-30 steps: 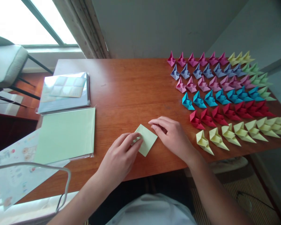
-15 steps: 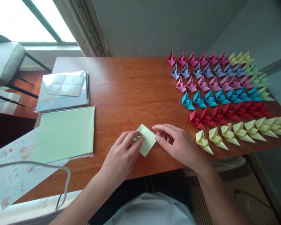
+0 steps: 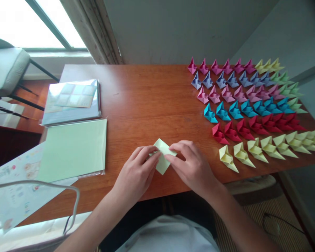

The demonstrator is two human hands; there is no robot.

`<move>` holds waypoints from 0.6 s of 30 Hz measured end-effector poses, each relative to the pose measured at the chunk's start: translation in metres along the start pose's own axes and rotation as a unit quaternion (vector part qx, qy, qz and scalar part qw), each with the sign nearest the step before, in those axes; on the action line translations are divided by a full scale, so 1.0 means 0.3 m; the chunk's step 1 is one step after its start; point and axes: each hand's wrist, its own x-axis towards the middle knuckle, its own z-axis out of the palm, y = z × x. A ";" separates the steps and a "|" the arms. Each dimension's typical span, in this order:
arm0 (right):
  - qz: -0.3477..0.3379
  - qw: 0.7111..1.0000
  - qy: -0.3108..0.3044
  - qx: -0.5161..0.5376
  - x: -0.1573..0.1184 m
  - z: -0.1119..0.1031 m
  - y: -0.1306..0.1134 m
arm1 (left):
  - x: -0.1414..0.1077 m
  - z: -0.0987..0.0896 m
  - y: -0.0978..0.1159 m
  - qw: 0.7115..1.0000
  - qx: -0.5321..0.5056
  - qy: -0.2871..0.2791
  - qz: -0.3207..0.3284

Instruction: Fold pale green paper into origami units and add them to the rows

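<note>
A small pale green folded paper (image 3: 162,164), turned like a diamond, is held between both hands just above or on the table's near edge; which of the two I cannot tell. My left hand (image 3: 138,168) pinches its left corner between thumb and fingers. On the opposite side, my right hand (image 3: 190,166) grips the right corner in the same way. Fingertips cover both side corners. To the right of my right hand stands a row of pale yellow folded paper boats (image 3: 228,159).
More rows of folded paper in red (image 3: 218,133), blue (image 3: 210,113), pink (image 3: 202,95) and purple (image 3: 196,81) fill the table's right side. At left lie a pack of green paper (image 3: 75,150), another pack (image 3: 68,117) and a printed sheet (image 3: 15,185). A grey tube (image 3: 75,206) curves in front.
My right hand has moved left and closed on the paper's right corner, where before its fingers were beside it. My left hand keeps its pinch.
</note>
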 end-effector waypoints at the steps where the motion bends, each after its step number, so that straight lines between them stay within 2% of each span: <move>1: -0.019 1.000 -0.002 -0.010 0.001 -0.001 -0.003 | 0.000 0.000 -0.001 1.000 -0.006 0.000 -0.002; 5: -0.047 0.999 -0.017 -0.007 0.003 0.001 0.005 | 0.002 -0.014 0.002 0.999 -0.037 -0.011 -0.008; 11: 0.028 0.996 -0.034 0.083 0.008 0.007 0.021 | 0.012 -0.051 0.020 0.995 -0.082 -0.054 -0.028; 14: 0.067 0.988 -0.054 0.124 0.023 0.000 0.016 | 0.025 -0.041 0.029 0.997 -0.053 -0.038 -0.033; 18: 0.087 0.979 -0.091 0.158 0.043 -0.021 0.015 | 0.039 -0.009 0.028 0.999 0.011 0.013 -0.030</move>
